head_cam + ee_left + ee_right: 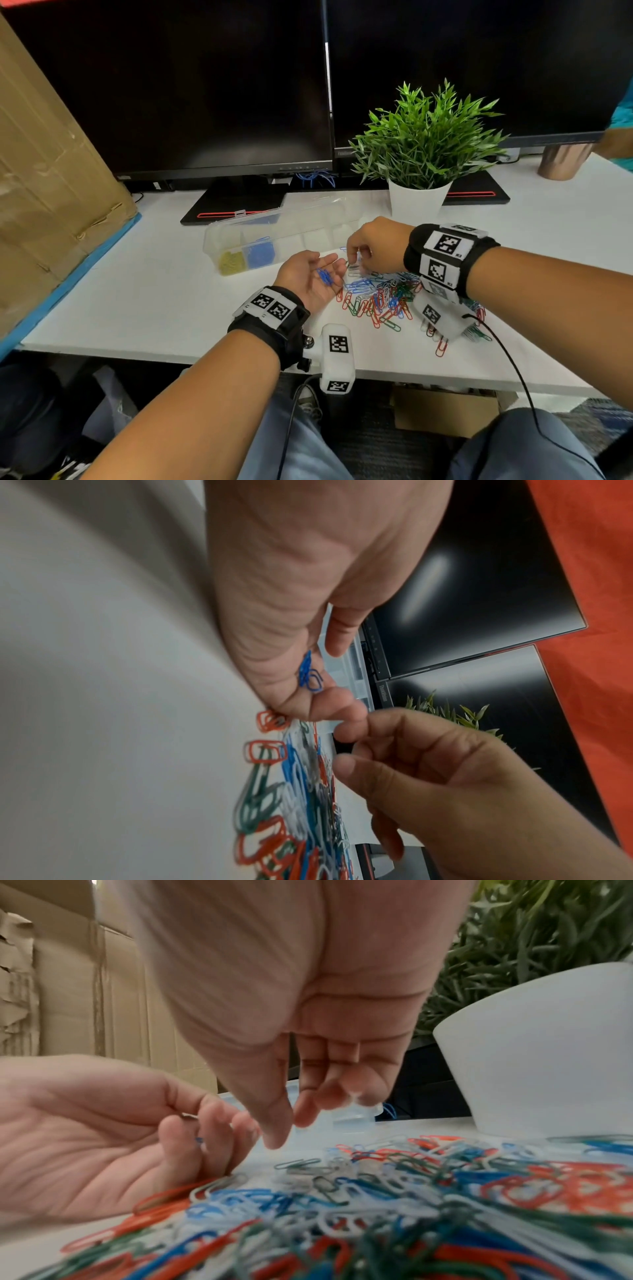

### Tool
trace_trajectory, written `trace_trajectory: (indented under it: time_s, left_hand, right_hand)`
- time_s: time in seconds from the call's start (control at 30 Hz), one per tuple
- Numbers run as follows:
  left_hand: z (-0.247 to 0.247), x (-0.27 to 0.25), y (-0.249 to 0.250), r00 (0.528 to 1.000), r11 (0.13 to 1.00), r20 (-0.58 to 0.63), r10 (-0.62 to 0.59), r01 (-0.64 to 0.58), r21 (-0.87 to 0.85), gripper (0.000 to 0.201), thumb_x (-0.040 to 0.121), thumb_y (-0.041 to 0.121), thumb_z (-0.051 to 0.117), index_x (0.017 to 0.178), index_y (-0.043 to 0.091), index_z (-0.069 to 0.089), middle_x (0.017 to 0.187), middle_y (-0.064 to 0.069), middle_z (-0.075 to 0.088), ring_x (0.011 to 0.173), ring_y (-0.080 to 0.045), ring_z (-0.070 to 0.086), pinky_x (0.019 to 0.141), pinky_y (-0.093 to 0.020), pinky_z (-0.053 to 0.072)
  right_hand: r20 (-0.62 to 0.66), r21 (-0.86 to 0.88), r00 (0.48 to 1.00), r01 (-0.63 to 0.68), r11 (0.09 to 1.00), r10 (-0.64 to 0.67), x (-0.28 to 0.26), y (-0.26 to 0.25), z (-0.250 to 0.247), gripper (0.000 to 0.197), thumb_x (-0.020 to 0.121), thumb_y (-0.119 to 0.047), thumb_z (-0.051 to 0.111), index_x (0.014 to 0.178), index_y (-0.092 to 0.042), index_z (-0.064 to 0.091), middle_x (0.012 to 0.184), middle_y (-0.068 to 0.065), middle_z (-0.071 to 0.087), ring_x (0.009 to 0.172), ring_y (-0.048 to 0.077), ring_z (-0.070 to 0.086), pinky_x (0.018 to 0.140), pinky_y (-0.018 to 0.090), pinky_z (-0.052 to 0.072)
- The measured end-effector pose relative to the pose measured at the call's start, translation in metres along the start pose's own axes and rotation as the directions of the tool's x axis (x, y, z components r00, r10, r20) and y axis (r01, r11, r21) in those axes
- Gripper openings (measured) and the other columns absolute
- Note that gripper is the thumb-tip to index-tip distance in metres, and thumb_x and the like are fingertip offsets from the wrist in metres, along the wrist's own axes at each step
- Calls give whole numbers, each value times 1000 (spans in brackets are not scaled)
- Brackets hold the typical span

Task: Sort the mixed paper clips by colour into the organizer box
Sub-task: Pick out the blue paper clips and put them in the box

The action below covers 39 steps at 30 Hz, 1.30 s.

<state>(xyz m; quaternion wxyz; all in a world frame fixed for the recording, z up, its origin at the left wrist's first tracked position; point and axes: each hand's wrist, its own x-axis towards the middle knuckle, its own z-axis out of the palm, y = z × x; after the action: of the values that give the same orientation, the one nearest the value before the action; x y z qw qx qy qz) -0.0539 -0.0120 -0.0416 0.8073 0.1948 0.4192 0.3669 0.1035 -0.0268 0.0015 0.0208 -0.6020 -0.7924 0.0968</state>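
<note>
On the white tabletop (144, 294), a loose heap of mixed paper clips (383, 298) in red, green, blue and white lies in front of the person, spreading rightward under the right wrist. The left hand (310, 275) rests palm up at the left edge of the heap, its fingers relaxed and slightly cupped, with a few blue paper clips (324, 276) lying across the palm; the left wrist view shows those blue clips (310, 676) cradled near the base of the fingers. The right hand (375, 245) hovers just beyond the left fingertips, above the far edge of the heap, fingers bent downward with thumb and forefinger drawn close together; whether a clip sits between them cannot be told, since that spot is blurred in every view. From the right wrist view the right thumb tip (274, 1137) hangs just above the tabletop, close beside the left hand's fingers (219, 1139).

Behind the hands, the clear plastic organizer box (274, 236) lies open, lid tipped back. Its leftmost compartment holds yellow clips (231, 262), and the next one holds blue clips (262, 253); the compartments further right look bare. A potted green plant (421, 144) in a white pot stands behind and to the right of the box, before two dark monitors (191, 85). A cardboard box (44, 178) leans at the left.
</note>
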Motion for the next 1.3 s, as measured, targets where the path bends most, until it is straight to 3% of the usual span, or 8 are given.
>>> trace_trajectory:
  time_s: [0.23, 0.47, 0.57, 0.67, 0.83, 1.1, 1.2, 1.3]
  left_hand:
    - [-1, 1, 0, 1000, 1000, -14, -10, 10, 4, 30, 97, 17, 34, 94, -2, 56, 82, -17, 60, 63, -21, 55, 52, -23, 43]
    - [0, 1, 0, 1000, 1000, -1, -10, 10, -6, 30, 97, 17, 34, 94, -3, 56, 82, -17, 59, 64, -22, 56, 57, -24, 42]
    - [0, 0, 0, 1000, 1000, 0, -8, 8, -7, 29, 97, 16, 35, 93, -3, 56, 83, -17, 59, 66, -22, 57, 55, -24, 43]
    - [1, 0, -1, 1000, 1000, 5, 0, 0, -22, 29, 97, 16, 35, 91, -4, 56, 83, -18, 59, 68, -24, 57, 59, -25, 43]
    - [1, 0, -1, 1000, 999, 8, 2, -2, -35, 30, 97, 16, 34, 90, -3, 55, 83, -18, 58, 68, -25, 57, 58, -26, 43]
    - [-1, 2, -1, 1000, 999, 14, 1, -1, -52, 30, 97, 17, 34, 92, -3, 56, 84, -18, 60, 70, -26, 59, 49, -21, 49]
    - [-1, 3, -2, 999, 999, 33, -1, 3, -54, 31, 98, 17, 33, 97, -4, 56, 90, -20, 62, 73, -27, 61, 51, -22, 51]
    - [-2, 4, -1, 999, 999, 43, -2, 5, -54, 33, 98, 18, 32, 96, -4, 57, 93, -22, 62, 77, -27, 61, 56, -26, 50]
  right_hand:
    - [134, -59, 991, 24, 998, -16, 5, -9, 7, 13, 81, -21, 72, 93, -20, 74, 79, -6, 63, 78, 12, 55, 80, 29, 52]
    - [119, -46, 993, -10, 999, 16, 5, -9, 12, 15, 85, -17, 65, 96, -10, 73, 94, 3, 71, 78, 14, 57, 70, 21, 43]
    - [97, 42, 994, -54, 998, 49, 5, -3, 8, 13, 85, -17, 65, 91, -9, 73, 90, 4, 72, 75, 17, 62, 75, 29, 53]
    - [64, 176, 992, -117, 977, 107, 5, 2, 0, 12, 85, -15, 67, 89, -7, 74, 74, 2, 68, 54, 10, 58, 64, 26, 54]
    - [83, 342, 984, -179, 923, 160, 8, 8, -9, 15, 85, -16, 72, 85, 0, 72, 75, 13, 72, 64, 22, 67, 55, 26, 56]
    - [69, 354, 982, -188, 916, 175, 6, 1, -9, 14, 87, -13, 69, 80, -1, 70, 70, 10, 70, 54, 16, 66, 51, 22, 54]
    - [22, 407, 986, -161, 899, 167, 8, -7, -9, 12, 87, -10, 67, 79, -3, 69, 58, 4, 65, 39, 5, 58, 45, 18, 47]
    - [-2, 482, 989, -131, 866, 150, 10, -15, -7, 10, 85, -9, 69, 83, 0, 72, 59, 6, 65, 43, 10, 60, 49, 23, 54]
